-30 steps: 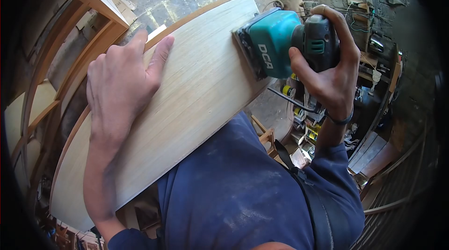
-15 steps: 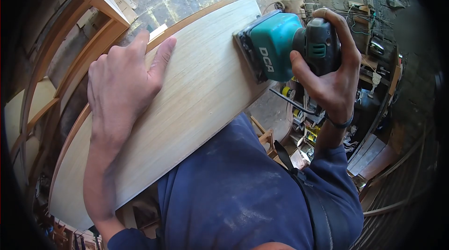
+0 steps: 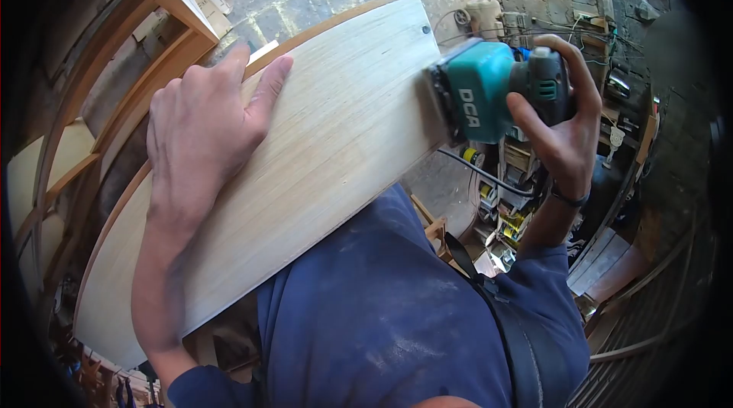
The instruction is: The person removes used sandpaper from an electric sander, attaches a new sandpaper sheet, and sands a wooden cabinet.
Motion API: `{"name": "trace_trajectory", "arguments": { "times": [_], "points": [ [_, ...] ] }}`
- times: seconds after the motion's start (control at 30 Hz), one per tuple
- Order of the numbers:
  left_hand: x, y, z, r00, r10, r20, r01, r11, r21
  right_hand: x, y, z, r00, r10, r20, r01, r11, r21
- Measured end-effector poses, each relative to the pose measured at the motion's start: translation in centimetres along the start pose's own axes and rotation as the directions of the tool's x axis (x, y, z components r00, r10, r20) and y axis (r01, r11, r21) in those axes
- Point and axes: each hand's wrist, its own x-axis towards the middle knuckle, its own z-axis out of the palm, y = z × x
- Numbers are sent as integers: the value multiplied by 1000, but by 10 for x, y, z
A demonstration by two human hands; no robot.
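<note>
A long pale wooden panel [image 3: 336,118] with a curved, darker edge lies diagonally in front of my body. My left hand [image 3: 206,125] grips its far edge, thumb on the top face and fingers over the rim, their tips hidden. My right hand [image 3: 565,118] is wrapped round the black body of a teal sander [image 3: 485,91] marked DCA. The sander's pad stands at the panel's right end, tilted and slightly blurred; whether it touches the face cannot be told. A small dark round spot [image 3: 426,29] shows near the panel's far right corner.
Curved wooden frames [image 3: 145,103] stand at the left. A black cable [image 3: 489,177] runs below the sander. Tools and yellow rolls [image 3: 513,223] lie at the right, beyond the panel. A pale container [image 3: 485,15] stands on the floor at the top.
My right hand and the sander have moved right and slightly down, towards the panel's end, uncovering the dark spot. My left hand keeps its grip, shifted slightly right in view.
</note>
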Motion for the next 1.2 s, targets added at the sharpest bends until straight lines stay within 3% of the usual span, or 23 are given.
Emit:
{"name": "trace_trajectory", "arguments": {
  "times": [0.03,0.2,0.27,0.33,0.4,0.63,0.73,0.83,0.93,1.2],
  "points": [
    [0,-1,0,1000,14,-5,-14,1000,3,-2,3,-5,998,61,3,-61,998,-4],
    [-2,10,0,1000,-12,4,12,1000,21,1,24,-27,999,8,-53,-14,994,-113],
    [-2,11,-2,1000,-27,4,27,999,21,5,26,-27,991,-107,-77,95,985,-142],
    [-4,11,0,1000,-9,-20,10,1000,29,8,23,-27,995,-73,-63,65,991,-117],
    [-4,12,-1,1000,-26,-14,27,999,28,9,23,-21,965,-236,-118,219,966,-141],
    [-7,7,6,996,-16,-84,15,1000,-16,13,-4,1,962,-267,-57,250,946,-207],
    [-8,7,5,998,-23,-63,24,1000,8,8,-50,17,954,-254,-157,240,965,-102],
    [-10,10,8,997,-5,-77,7,1000,24,7,-54,18,953,-261,-152,233,956,-178],
    [-10,7,14,992,22,-126,-22,1000,-1,9,-53,19,971,-202,-129,190,977,-96],
    [-7,5,11,995,5,-96,-6,1000,-13,10,-43,23,960,-213,-182,188,972,-142]
  ]
}}
